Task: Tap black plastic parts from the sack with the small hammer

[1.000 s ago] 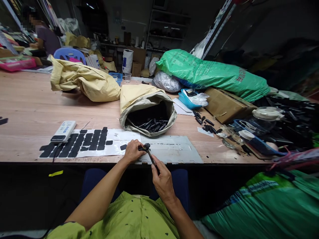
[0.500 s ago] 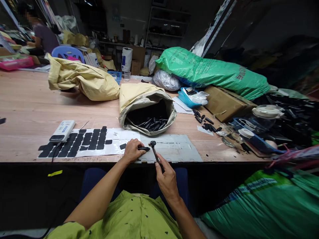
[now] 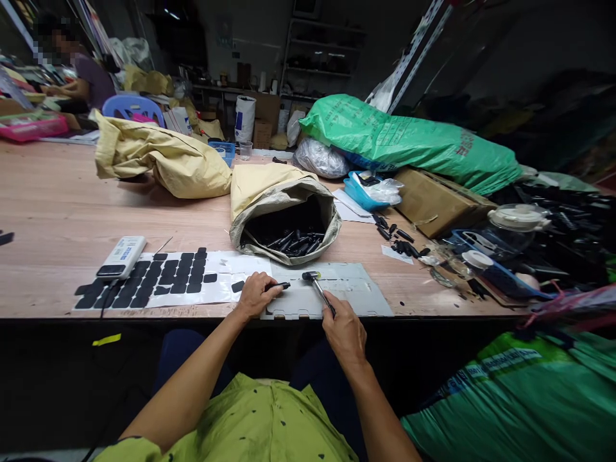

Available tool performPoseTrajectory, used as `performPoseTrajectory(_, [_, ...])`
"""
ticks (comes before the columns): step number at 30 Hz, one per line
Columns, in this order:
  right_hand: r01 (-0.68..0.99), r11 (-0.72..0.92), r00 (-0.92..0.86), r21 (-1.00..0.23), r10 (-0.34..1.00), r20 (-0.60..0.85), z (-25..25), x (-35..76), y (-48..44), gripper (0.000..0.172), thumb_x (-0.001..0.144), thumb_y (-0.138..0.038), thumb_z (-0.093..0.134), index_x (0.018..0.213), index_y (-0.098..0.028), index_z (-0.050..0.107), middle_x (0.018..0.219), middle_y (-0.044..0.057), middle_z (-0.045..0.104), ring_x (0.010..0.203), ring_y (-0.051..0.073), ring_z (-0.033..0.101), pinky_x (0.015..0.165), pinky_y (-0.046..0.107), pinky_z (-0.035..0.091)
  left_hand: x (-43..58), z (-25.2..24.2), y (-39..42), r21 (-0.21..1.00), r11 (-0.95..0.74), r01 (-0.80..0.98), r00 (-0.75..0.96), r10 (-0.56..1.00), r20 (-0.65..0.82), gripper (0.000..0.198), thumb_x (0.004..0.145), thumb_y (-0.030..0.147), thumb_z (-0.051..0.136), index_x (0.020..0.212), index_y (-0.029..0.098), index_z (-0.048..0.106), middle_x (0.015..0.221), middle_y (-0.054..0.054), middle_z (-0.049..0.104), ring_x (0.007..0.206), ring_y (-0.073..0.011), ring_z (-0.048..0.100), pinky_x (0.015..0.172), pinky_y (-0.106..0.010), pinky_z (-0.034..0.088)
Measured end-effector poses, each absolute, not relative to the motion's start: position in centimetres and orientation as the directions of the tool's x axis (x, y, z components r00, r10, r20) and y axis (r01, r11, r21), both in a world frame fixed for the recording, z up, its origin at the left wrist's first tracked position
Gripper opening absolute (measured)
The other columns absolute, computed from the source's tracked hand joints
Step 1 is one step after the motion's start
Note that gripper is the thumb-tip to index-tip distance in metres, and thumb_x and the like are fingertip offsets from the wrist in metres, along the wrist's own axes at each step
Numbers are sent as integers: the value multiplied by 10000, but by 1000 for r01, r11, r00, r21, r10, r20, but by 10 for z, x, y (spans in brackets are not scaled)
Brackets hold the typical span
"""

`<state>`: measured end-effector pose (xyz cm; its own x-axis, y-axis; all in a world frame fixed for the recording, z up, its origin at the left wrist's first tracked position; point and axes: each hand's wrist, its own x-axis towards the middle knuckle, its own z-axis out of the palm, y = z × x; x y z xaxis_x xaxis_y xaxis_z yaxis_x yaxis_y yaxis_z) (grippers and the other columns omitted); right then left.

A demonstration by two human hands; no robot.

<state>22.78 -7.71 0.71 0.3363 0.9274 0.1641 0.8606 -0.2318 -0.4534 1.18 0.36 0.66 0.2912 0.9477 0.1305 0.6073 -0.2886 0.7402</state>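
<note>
My left hand [image 3: 256, 295] is closed on a slim black handle-like piece [image 3: 279, 286], whose far end points right over the grey board [image 3: 356, 289]. My right hand [image 3: 345, 326] grips a small hammer [image 3: 319, 290] by its dark handle. The hammer's head lies on or just above the board, to the right of the black piece and apart from it. Left of my left hand, a white sheet [image 3: 226, 294] carries rows of black rounded pads [image 3: 179, 276]. Beyond my hands a yellow sack [image 3: 260, 186] lies with its mouth toward me, holding many black pieces [image 3: 298, 242].
A white power strip [image 3: 122, 255] stands on the pads' left side. Another yellow sack [image 3: 163, 154] lies at the back left. At right are loose black pieces [image 3: 404, 248], a cardboard box [image 3: 437, 202] and a green sack [image 3: 409, 141]. A person [image 3: 86, 80] sits far left.
My right hand has moved right with the hammer, taking its head away from the black piece. My left hand stays in place, still holding the piece.
</note>
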Motion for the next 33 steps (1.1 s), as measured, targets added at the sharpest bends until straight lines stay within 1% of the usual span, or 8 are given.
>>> performPoseTrajectory(4, [883,-304,370,-357,920,132,9,225,-75,364,892,-233,572,1226,-336,677,1088,37,566,674,89,545,565,228,356,9,8,3,847,-235,477,240,962,132,275,919,370,504,793,189,669,817,-32,664,837,-188,556,788,-326,425])
performPoseTrajectory(9, [875,-334,393,-352,913,111,7,220,-78,368,929,-281,535,1268,-377,643,1101,23,546,584,54,478,522,223,318,8,7,-2,965,-140,223,207,974,93,222,901,390,540,973,186,592,710,9,639,679,-145,584,678,-271,447])
performPoseTrajectory(12, [878,-331,390,-345,913,116,6,220,-79,373,937,-278,524,1276,-385,635,1107,16,549,545,37,431,506,218,296,8,8,-4,988,-117,101,185,978,97,251,897,396,558,1025,180,557,662,24,635,663,-138,600,696,-268,453])
performPoseTrajectory(17, [893,-291,361,-343,919,161,4,221,-79,373,935,-265,521,1272,-369,640,1089,20,545,529,26,404,499,211,295,8,23,-17,988,-37,-153,73,996,48,406,855,458,626,1106,140,640,702,-6,671,709,-149,613,756,-291,474])
performPoseTrajectory(20, [899,-274,348,-341,920,180,2,221,-79,383,930,-253,519,1278,-361,637,1089,23,538,522,22,391,494,210,293,12,35,-30,907,108,-407,60,994,-91,388,832,474,666,1009,129,668,737,-32,698,700,-148,627,737,-284,492])
performPoseTrajectory(24, [902,-266,345,-341,917,199,-1,221,-79,396,927,-253,515,1295,-352,624,1091,27,538,520,20,382,492,210,286,19,42,-44,691,316,-650,140,944,-300,247,835,377,696,907,154,618,762,-40,729,678,-154,670,721,-283,525])
performPoseTrajectory(28, [907,-244,329,-344,919,216,-3,221,-80,399,929,-257,504,1304,-332,618,1096,34,536,541,24,409,500,206,292,24,41,-50,545,451,-707,221,872,-436,148,895,287,623,926,143,609,780,-64,745,679,-163,700,748,-303,560])
performPoseTrajectory(33, [904,-251,334,-346,920,204,-1,221,-80,401,936,-257,499,1312,-345,609,1114,30,532,565,33,434,504,203,289,27,37,-53,475,572,-668,267,781,-565,150,886,266,623,914,119,633,799,-95,753,681,-181,719,712,-304,580])
